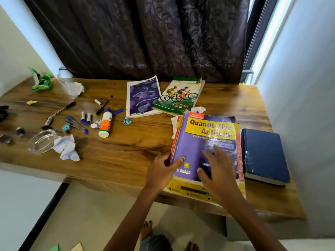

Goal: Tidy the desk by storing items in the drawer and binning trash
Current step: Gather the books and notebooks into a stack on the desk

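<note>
The big purple book lies near the front of the desk. The left hand holds its left side, thumb on top. The right hand lies flat on the cover, fingers straight. A blue book sits just beside it.

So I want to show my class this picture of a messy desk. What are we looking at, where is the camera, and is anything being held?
There is no machine here: a person wears one camera on the head, which looks down at their own two hands. The left hand has its grip on the spine edge of a thick purple and yellow book, thumb on the cover. The right hand lies flat on that cover, fingers spread. A dark blue book lies beside it, and two thin books lie farther back. To the left on the wooden desk are pens, a glue bottle, a glass dish, crumpled paper and a green wrapper.
</note>
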`<action>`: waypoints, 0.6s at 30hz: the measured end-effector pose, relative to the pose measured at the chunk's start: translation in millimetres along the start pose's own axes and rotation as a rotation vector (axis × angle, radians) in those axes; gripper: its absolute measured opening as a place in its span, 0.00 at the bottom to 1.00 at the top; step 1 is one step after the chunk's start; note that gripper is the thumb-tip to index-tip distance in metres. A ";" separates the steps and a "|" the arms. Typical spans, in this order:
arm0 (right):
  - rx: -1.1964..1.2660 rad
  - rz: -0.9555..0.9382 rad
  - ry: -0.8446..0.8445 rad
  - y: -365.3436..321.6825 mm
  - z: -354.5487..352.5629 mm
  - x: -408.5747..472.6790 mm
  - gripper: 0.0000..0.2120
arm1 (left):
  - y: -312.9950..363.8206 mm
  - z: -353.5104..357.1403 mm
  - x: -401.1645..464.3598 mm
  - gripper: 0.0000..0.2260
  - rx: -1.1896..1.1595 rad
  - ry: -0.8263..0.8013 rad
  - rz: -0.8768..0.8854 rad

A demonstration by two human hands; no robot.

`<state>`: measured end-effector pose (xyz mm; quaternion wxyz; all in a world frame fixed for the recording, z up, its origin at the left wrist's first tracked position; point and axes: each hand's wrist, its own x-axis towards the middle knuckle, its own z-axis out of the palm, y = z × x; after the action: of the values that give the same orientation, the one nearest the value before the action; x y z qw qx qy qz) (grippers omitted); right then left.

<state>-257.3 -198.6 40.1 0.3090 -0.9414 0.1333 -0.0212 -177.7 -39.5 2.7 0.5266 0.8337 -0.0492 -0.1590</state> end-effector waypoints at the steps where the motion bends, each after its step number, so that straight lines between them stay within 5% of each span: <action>1: -0.066 -0.003 -0.050 0.5 2.2 0.0 0.27 | -1.0 0.0 0.3 0.27 -0.017 -0.006 0.002; 8: -0.166 -0.033 -0.165 -13.6 -3.6 11.8 0.29 | -2.7 -6.0 9.5 0.24 -0.066 -0.047 -0.005; 18: -0.131 -0.162 -0.187 -67.0 6.8 64.3 0.26 | -2.8 -50.2 62.7 0.24 0.224 0.133 0.046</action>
<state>-178.5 -159.9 71.2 0.2550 -0.9652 0.0286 0.0507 -102.7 -10.7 6.7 0.4357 0.8946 -0.0509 -0.0850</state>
